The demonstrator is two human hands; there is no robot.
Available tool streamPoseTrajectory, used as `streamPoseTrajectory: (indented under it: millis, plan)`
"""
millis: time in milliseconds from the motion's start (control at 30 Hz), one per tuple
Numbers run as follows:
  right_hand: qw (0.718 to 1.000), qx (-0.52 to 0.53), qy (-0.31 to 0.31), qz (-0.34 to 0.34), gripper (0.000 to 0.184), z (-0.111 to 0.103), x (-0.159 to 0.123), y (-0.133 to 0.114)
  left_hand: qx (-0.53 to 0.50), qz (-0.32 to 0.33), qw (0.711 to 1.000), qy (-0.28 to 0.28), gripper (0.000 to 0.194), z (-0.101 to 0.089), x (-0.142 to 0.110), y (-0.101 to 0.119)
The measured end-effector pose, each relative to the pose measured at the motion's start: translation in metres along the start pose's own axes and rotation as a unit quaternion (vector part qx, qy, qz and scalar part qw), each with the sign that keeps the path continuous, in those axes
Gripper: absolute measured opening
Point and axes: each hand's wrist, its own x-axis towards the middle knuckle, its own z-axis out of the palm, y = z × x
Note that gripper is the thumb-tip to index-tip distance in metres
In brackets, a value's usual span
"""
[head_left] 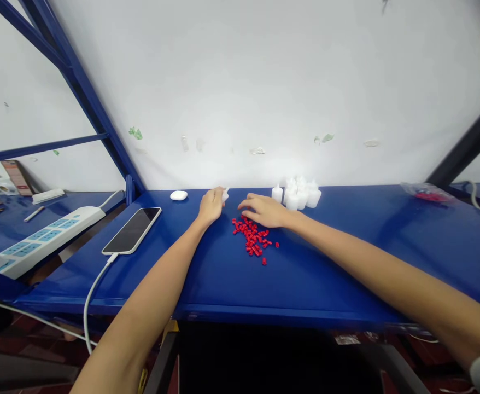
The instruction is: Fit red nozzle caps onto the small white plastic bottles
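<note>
My left hand (211, 207) is closed around a small white dropper bottle (225, 196), whose thin pointed tip sticks out past the fingers. Most of that bottle is hidden by the hand. To its right, my right hand (267, 210) hovers at the upper edge of a loose pile of small red caps (254, 238). Its fingers are curved and apart, and no cap shows between them. Just beyond the right wrist, several white dropper bottles (301, 195) stand upright in a cluster near the wall.
A phone (132, 232) with a white cable (89, 298) lies on the left of the blue table (305, 290). A white earbud case (178, 195) sits near the wall. At far right is a clear bag with red pieces (428, 193). A power strip (51, 235) lies at left.
</note>
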Motion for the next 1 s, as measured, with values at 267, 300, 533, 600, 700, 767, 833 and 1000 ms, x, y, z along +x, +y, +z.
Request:
streamPoseTrajectory:
  millis: [267,300,533,600,700,767,833,1000]
  plan:
    - [0.997,0.028,-0.076,-0.016,0.013,-0.002,0.024,0.007,-0.013,0.011,1.0,-0.011,0.044,0.006,-0.005,0.004]
    - [0.997,0.039,-0.069,-0.012,0.013,-0.002,0.026,0.008,-0.015,0.011,1.0,-0.01,0.044,0.006,-0.006,0.005]
    - [0.954,0.241,0.163,0.079,0.02,-0.008,0.026,0.001,-0.012,0.043,0.999,0.003,0.046,0.006,-0.01,0.015]
    - [0.935,0.279,0.197,0.093,0.025,-0.009,0.02,-0.003,0.019,0.056,0.998,0.0,0.047,0.005,-0.011,0.016]
    - [0.909,0.351,0.197,0.105,0.02,-0.007,0.009,-0.01,0.064,0.057,0.996,-0.027,0.048,0.005,-0.011,0.018]
    - [0.879,0.414,0.208,0.115,0.014,-0.004,0.003,-0.015,0.074,0.062,0.994,-0.048,0.048,0.004,-0.011,0.021]
    - [0.853,0.452,0.235,0.114,0.011,-0.001,0.0,-0.02,0.075,0.073,0.993,-0.06,0.049,0.004,-0.012,0.024]
    - [0.842,0.462,0.263,0.093,0.014,0.003,0.002,-0.025,0.062,0.095,0.991,-0.07,0.053,0.001,-0.014,0.031]
